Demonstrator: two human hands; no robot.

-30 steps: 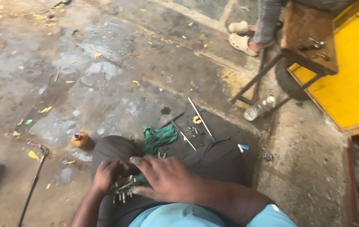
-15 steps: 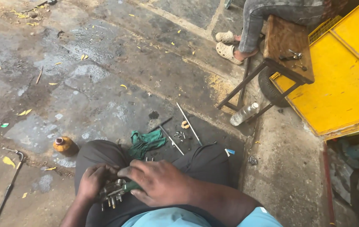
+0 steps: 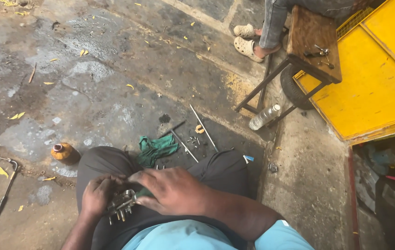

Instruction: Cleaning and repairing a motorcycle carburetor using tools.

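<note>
A metal part with several short studs or bolts [image 3: 121, 206] sits in the person's lap, over the dark trousers, held between both hands. The left hand [image 3: 96, 194] is closed around its left side, fingers curled over the top. The right hand [image 3: 172, 190] lies across the part's right end, fingers bent and pressed on a green-handled piece at that end; whether it grips that piece fully cannot be told. Just beyond the knees, a crumpled green rag [image 3: 156, 149] lies on the stained concrete floor [image 3: 91, 92]. Beside the rag are two thin metal rods [image 3: 193, 134], a few small loose fasteners and a small orange ring [image 3: 200, 129]. An orange bottle [image 3: 63, 152] stands near the left knee, and a bent metal bar [image 3: 0, 199] lies further left. Well apart, at upper right, another person's sandalled feet [image 3: 248, 41] rest by a wooden stool [image 3: 311, 41] carrying small tools, with a clear plastic bottle [image 3: 264, 116] lying under it and a yellow panel [image 3: 373, 78] alongside.
</note>
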